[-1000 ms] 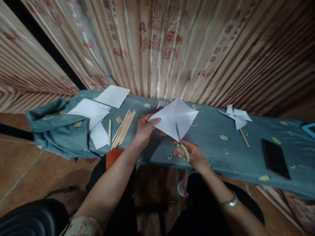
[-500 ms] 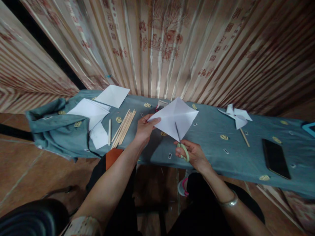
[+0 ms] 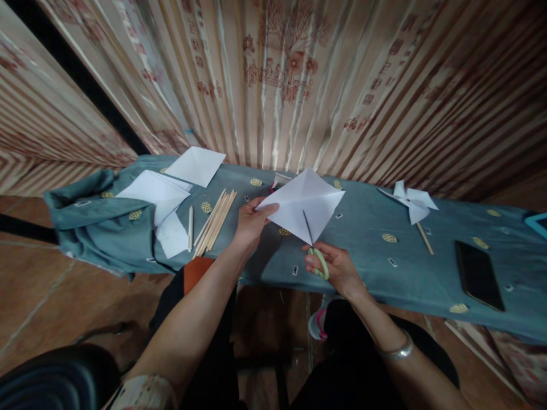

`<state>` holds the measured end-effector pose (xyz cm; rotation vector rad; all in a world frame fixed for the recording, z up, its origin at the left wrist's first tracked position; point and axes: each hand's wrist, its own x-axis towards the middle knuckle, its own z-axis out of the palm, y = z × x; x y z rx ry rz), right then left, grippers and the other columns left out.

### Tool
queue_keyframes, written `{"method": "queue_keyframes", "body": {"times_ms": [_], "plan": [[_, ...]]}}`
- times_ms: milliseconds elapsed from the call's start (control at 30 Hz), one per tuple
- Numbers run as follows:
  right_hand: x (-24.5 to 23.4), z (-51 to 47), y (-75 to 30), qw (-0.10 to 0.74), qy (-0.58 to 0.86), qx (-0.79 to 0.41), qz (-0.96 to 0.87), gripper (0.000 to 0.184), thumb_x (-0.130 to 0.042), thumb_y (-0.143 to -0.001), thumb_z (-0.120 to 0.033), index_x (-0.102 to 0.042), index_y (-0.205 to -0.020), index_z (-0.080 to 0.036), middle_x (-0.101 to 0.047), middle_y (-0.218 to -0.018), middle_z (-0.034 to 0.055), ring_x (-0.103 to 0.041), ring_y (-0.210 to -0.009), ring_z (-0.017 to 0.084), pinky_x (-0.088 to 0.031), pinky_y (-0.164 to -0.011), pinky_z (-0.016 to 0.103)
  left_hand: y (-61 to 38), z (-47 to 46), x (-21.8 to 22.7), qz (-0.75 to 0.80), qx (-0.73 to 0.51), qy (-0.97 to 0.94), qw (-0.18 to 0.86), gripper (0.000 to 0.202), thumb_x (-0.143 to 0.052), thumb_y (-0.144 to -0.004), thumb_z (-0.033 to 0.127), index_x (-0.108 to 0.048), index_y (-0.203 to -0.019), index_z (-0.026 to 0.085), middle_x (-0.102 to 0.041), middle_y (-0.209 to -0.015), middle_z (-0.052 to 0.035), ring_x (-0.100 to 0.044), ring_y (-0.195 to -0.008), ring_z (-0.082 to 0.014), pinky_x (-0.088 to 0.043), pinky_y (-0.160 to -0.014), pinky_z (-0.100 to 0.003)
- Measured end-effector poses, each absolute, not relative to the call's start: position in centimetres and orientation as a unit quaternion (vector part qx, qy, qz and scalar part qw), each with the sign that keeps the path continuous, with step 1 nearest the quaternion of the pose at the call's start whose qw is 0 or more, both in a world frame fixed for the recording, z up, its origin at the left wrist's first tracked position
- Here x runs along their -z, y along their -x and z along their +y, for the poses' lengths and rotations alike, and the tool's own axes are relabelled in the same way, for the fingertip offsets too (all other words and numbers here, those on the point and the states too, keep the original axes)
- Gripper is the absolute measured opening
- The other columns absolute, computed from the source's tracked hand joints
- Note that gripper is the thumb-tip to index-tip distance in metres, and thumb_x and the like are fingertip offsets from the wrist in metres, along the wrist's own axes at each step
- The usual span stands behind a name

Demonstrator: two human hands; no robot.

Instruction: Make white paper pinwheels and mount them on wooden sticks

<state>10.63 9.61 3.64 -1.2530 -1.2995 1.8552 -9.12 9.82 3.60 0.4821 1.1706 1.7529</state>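
Head view: we see the left hand (image 3: pixel 252 225) pinching the left corner of a creased white paper (image 3: pixel 307 199), which it holds tilted just above the cloth (image 3: pixel 367 259). The right hand (image 3: pixel 337 267) is closed round the green handles of the scissors (image 3: pixel 309 232), whose blades enter the paper's lower corner; we cannot tell how far they part. Sticks (image 3: pixel 216 222) and sheets (image 3: pixel 156 193) lie to the left, a pinwheel (image 3: pixel 410 202) and a phone (image 3: pixel 476 276) well to the right.
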Motion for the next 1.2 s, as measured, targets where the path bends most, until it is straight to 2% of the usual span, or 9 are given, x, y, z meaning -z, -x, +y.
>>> {"method": "queue_keyframes", "body": {"times_ms": [400,700,900,1200], "plan": [[-3.17,9.71,-11.07,0.264,0.445,-0.679,-0.521,0.046,-0.087,-0.048,-0.051,-0.072,-0.077,-0.018,-0.06,-0.055,-0.0027,-0.055,-0.048,0.011,-0.049,-0.05,0.026,8.91,9.66,-3.73,0.478,-0.713,-0.201,0.472,0.027,-0.083,-0.051,0.023,-0.07,-0.072,0.015,-0.069,-0.069,-0.0004,-0.061,-0.061,-0.0126,-0.049,-0.062,-0.026],[-3.26,9.72,-11.06,0.264,0.445,-0.675,-0.526,0.044,-0.087,-0.048,-0.049,-0.071,-0.075,-0.018,-0.061,-0.057,-0.0021,-0.056,-0.051,0.011,-0.049,-0.051,0.026,8.91,9.58,-3.63,0.475,-0.709,-0.21,0.476,0.028,-0.084,-0.051,0.024,-0.071,-0.073,0.014,-0.069,-0.068,-0.0002,-0.06,-0.06,-0.0126,-0.049,-0.062,-0.026],[-3.22,9.89,-11.29,0.265,0.447,-0.665,-0.536,0.043,-0.088,-0.049,-0.047,-0.072,-0.076,-0.017,-0.063,-0.055,-0.0011,-0.056,-0.049,0.012,-0.044,-0.047,0.025,8.92,9.59,-3.59,0.48,-0.708,-0.209,0.473,0.027,-0.084,-0.051,0.024,-0.071,-0.073,0.014,-0.069,-0.068,-0.0003,-0.06,-0.06,-0.0127,-0.049,-0.062,-0.026],[-3.77,9.88,-11.06,0.271,0.458,-0.666,-0.522,0.045,-0.089,-0.043,-0.048,-0.071,-0.071,-0.018,-0.062,-0.055,-0.002,-0.052,-0.045,0.01,-0.043,-0.045,0.024,8.9,9.61,-3.55,0.483,-0.709,-0.204,0.471,0.027,-0.083,-0.051,0.023,-0.071,-0.073,0.015,-0.069,-0.069,-0.0007,-0.061,-0.061,-0.0139,-0.049,-0.063,-0.028]]}}
